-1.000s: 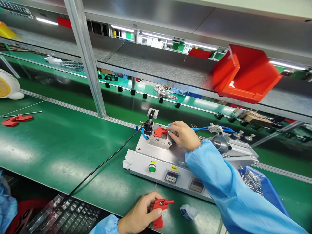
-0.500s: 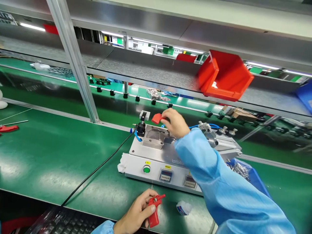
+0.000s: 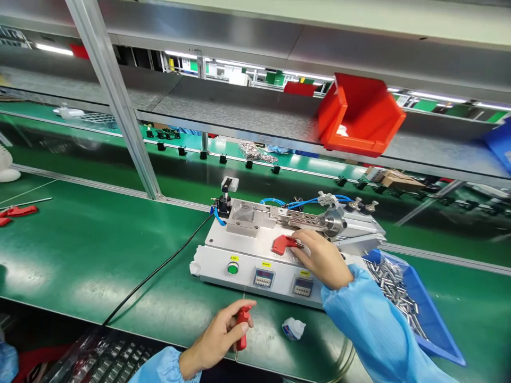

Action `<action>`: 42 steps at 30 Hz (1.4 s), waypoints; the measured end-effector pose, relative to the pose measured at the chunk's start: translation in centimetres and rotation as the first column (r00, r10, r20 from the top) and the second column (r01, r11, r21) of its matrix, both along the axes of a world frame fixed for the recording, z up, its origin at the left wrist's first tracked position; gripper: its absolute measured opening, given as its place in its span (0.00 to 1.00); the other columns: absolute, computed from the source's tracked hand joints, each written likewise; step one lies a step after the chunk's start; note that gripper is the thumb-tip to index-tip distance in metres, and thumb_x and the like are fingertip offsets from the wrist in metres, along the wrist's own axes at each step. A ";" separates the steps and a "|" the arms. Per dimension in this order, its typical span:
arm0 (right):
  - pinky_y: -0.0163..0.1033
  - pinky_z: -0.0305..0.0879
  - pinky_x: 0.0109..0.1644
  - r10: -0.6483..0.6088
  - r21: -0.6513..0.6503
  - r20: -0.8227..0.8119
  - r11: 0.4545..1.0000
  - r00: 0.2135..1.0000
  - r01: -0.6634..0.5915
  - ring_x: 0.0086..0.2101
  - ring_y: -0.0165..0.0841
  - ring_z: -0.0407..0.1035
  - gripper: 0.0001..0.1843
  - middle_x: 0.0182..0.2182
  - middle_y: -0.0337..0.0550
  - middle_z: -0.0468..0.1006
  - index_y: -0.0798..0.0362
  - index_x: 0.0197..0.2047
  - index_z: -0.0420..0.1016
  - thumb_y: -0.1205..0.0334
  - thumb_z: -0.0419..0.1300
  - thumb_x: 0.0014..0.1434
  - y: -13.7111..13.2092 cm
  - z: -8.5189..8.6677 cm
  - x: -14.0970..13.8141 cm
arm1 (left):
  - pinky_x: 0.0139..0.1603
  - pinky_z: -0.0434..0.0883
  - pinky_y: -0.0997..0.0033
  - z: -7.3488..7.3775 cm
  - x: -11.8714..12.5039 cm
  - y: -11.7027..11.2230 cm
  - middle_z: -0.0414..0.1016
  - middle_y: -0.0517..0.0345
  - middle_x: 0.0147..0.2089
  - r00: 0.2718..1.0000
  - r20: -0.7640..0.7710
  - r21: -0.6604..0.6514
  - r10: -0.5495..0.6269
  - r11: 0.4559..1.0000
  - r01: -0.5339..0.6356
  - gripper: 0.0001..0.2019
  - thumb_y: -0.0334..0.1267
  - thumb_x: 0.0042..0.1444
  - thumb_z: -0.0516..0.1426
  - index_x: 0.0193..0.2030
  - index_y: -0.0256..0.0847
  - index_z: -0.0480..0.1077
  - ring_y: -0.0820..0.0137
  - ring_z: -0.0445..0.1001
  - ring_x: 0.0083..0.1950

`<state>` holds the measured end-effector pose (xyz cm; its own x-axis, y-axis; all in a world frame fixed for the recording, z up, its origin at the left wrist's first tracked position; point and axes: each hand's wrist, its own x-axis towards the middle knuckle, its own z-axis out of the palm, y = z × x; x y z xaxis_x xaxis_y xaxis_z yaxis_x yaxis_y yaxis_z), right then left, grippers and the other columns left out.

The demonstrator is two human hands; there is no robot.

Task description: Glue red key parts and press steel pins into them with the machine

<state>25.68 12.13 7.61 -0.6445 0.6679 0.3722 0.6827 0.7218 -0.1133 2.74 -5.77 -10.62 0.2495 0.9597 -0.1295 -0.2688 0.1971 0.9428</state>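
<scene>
My left hand (image 3: 213,335) is closed around a red plastic handle-shaped part (image 3: 241,329) above the bench's front edge. My right hand (image 3: 325,259) pinches a second red plastic part (image 3: 282,244), angular in outline, over the front of a silver bench fixture (image 3: 217,246); whether the part touches the plate cannot be made out. A metal nest block (image 3: 243,222) on the fixture holds no red part. Behind my right hand lies the fixture's rod mechanism with a round metal collar (image 3: 334,222). A small white bottle (image 3: 294,329) is on the bench between my hands.
To the right, a blue bin (image 3: 447,340) holds many metal pins (image 3: 395,292). A black cable (image 3: 159,268) crosses the green bench. Red-handled pieces (image 3: 22,211) lie at far left. Overhead, a shelf carries a red bin (image 3: 359,143); a metal post (image 3: 115,101) rises at left.
My right hand, with its red part, has come from above the nest block toward the fixture's front right. My left hand has turned its red part more upright. The view has shifted slightly.
</scene>
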 end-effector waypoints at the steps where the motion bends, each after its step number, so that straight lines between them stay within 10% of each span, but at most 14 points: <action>1: 0.47 0.76 0.49 0.007 0.019 -0.046 1.000 0.999 -0.006 0.46 0.44 0.78 0.09 0.46 0.49 0.82 0.47 0.48 0.76 0.60 0.56 0.70 -0.4 -0.1 0.5 | 0.29 0.69 0.75 0.4 -0.6 0.0 0.74 0.52 0.48 1.000 -0.022 0.008 0.011 1.000 -0.011 0.28 0.61 0.63 0.62 0.59 0.43 0.68 0.75 0.71 0.30; 4: 0.49 0.76 0.51 0.019 0.077 -0.183 0.997 0.983 -0.005 0.47 0.44 0.77 0.10 0.46 0.49 0.82 0.46 0.49 0.76 0.55 0.54 0.73 -1.8 -0.9 2.3 | 0.31 0.72 0.73 3.4 -3.0 0.5 0.74 0.49 0.53 0.989 -0.128 0.103 0.073 0.993 -0.060 0.20 0.57 0.66 0.60 0.52 0.43 0.66 0.75 0.73 0.32; 9: 0.48 0.75 0.50 0.053 0.237 -0.320 0.971 0.946 0.025 0.45 0.43 0.78 0.11 0.44 0.49 0.82 0.48 0.47 0.77 0.55 0.54 0.74 -2.6 -4.4 4.7 | 0.41 0.76 0.67 13.0 -6.7 4.9 0.74 0.56 0.44 0.867 -0.418 0.433 0.272 0.898 -0.073 0.09 0.44 0.71 0.55 0.52 0.44 0.69 0.69 0.77 0.37; 13: 0.46 0.73 0.49 0.048 0.352 -0.336 0.933 0.941 0.078 0.44 0.42 0.77 0.11 0.43 0.48 0.83 0.49 0.46 0.78 0.60 0.54 0.73 -2.5 -6.1 4.6 | 0.42 0.76 0.66 19.7 -7.1 11.7 0.75 0.55 0.46 0.606 -0.575 0.693 0.550 0.721 0.004 0.09 0.39 0.69 0.53 0.52 0.42 0.69 0.68 0.79 0.36; 16: 0.45 0.72 0.48 0.010 0.368 -0.343 0.921 0.939 0.124 0.44 0.41 0.77 0.11 0.42 0.48 0.82 0.49 0.45 0.78 0.62 0.53 0.73 -2.9 -6.2 4.2 | 0.48 0.76 0.63 21.9 -6.2 16.0 0.80 0.52 0.49 0.265 -0.775 0.624 0.574 0.761 0.176 0.12 0.36 0.70 0.52 0.58 0.42 0.68 0.64 0.82 0.41; 19: 0.44 0.70 0.47 -0.001 0.370 -0.337 0.920 0.941 0.133 0.43 0.40 0.77 0.11 0.41 0.47 0.82 0.50 0.45 0.77 0.63 0.52 0.73 -3.2 -6.1 4.2 | 0.47 0.76 0.60 22.3 -5.3 18.0 0.83 0.51 0.46 0.012 -0.864 0.491 0.503 0.837 0.240 0.14 0.36 0.71 0.51 0.61 0.40 0.67 0.57 0.83 0.44; 27: 0.43 0.67 0.45 -0.013 0.347 -0.344 0.927 0.939 0.140 0.42 0.40 0.76 0.10 0.41 0.47 0.82 0.50 0.44 0.76 0.62 0.52 0.74 -3.1 -6.3 4.3 | 0.44 0.77 0.59 21.6 -4.6 17.6 0.78 0.43 0.57 -0.202 -0.874 0.375 0.441 0.879 0.296 0.13 0.39 0.72 0.52 0.55 0.37 0.74 0.52 0.83 0.48; 35: 0.43 0.66 0.44 0.014 0.377 -0.344 0.918 0.939 0.125 0.42 0.39 0.76 0.09 0.41 0.46 0.82 0.51 0.44 0.75 0.63 0.53 0.75 -3.3 -6.0 4.0 | 0.40 0.75 0.64 21.5 -4.3 17.3 0.78 0.46 0.53 -0.275 -0.854 0.353 0.441 0.881 0.316 0.13 0.40 0.74 0.51 0.53 0.38 0.76 0.56 0.83 0.48; 42: 0.43 0.67 0.44 0.020 0.395 -0.334 0.911 0.942 0.120 0.42 0.39 0.76 0.09 0.41 0.45 0.82 0.50 0.44 0.74 0.64 0.53 0.75 -3.1 -5.9 3.8 | 0.36 0.72 0.70 20.0 -5.6 15.9 0.78 0.51 0.52 -0.199 -0.798 0.484 0.568 0.802 0.350 0.11 0.37 0.75 0.52 0.49 0.41 0.75 0.62 0.81 0.49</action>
<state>29.52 8.98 1.69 -0.4108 0.4422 0.7973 0.6950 0.7179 -0.0401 -2.89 10.09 9.33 0.1672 0.9353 0.3119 0.9856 -0.1669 -0.0277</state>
